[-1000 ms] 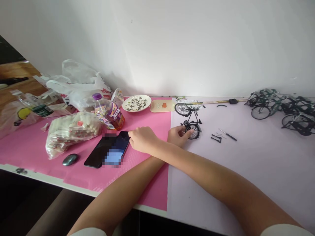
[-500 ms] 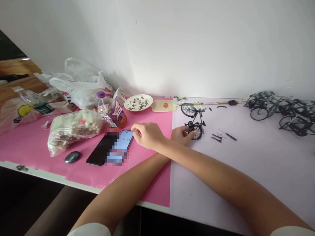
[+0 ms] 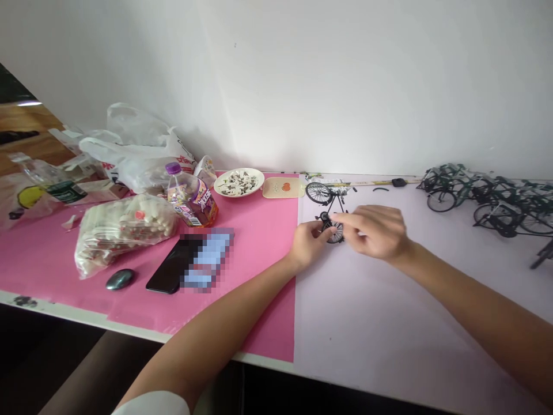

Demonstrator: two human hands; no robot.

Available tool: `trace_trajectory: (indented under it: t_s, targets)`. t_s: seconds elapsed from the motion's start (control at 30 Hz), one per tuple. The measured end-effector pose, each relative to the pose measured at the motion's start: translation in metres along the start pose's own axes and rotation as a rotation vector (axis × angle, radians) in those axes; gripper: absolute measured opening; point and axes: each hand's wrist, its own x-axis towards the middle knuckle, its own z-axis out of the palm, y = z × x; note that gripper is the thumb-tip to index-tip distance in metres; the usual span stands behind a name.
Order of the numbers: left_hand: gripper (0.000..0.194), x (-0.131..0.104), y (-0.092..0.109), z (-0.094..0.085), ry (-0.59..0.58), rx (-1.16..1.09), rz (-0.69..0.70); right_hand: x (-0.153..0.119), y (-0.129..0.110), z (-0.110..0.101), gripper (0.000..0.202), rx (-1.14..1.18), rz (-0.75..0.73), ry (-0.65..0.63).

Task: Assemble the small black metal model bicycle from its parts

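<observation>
A small black model bicycle [image 3: 330, 210] lies on the pale right part of the table, by the seam with the pink cover. My left hand [image 3: 307, 245] grips its near wheel between thumb and fingers. My right hand [image 3: 374, 233] is just right of that wheel, its fingers curled and the index finger reaching toward the bicycle's middle. Whether anything is between the right fingertips is too small to tell.
Several model bicycles [image 3: 488, 199] stand at the right. Two phones, black [image 3: 176, 265] and lit [image 3: 211, 256], lie left of my forearm. Behind them are a bottle [image 3: 190, 199], a plate of small parts [image 3: 218, 186] and a bag of white pieces [image 3: 125, 227].
My right hand has moved right, from above the lit phone to beside the bicycle, uncrossing my arms. My left hand still holds the wheel. The view has shifted slightly.
</observation>
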Motion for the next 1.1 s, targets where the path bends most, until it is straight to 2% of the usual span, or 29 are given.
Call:
trace_trajectory:
  t_s: [0.1, 0.2, 0.33, 0.4, 0.53, 0.8, 1.1]
  targets:
    - [0.056, 0.001, -0.001, -0.003, -0.041, 0.103, 0.044, -0.033, 0.027, -0.02, 0.032, -0.141, 0.008, 0.01]
    - [0.057, 0.001, -0.003, -0.004, -0.034, 0.133, 0.055, -0.06, 0.038, -0.033, 0.031, -0.236, 0.04, 0.01]
    - [0.059, 0.002, -0.005, -0.004, -0.026, 0.123, 0.053, -0.079, 0.041, -0.039, 0.02, -0.184, 0.275, -0.161]
    - [0.058, 0.003, -0.007, -0.004, -0.023, 0.107, 0.044, -0.084, 0.045, -0.038, 0.02, -0.095, 0.37, -0.251]
    - [0.056, 0.005, -0.011, -0.003, -0.013, 0.086, 0.041, -0.092, 0.054, -0.038, 0.032, 0.068, 0.501, -0.388]
    - [0.056, 0.003, -0.009, -0.003, -0.018, 0.07, 0.05, -0.098, 0.054, -0.039, 0.038, 0.202, 0.787, -0.703]
    - [0.058, 0.002, -0.007, -0.005, -0.003, 0.103, 0.032, -0.099, 0.049, -0.033, 0.041, 0.253, 0.77, -0.734]
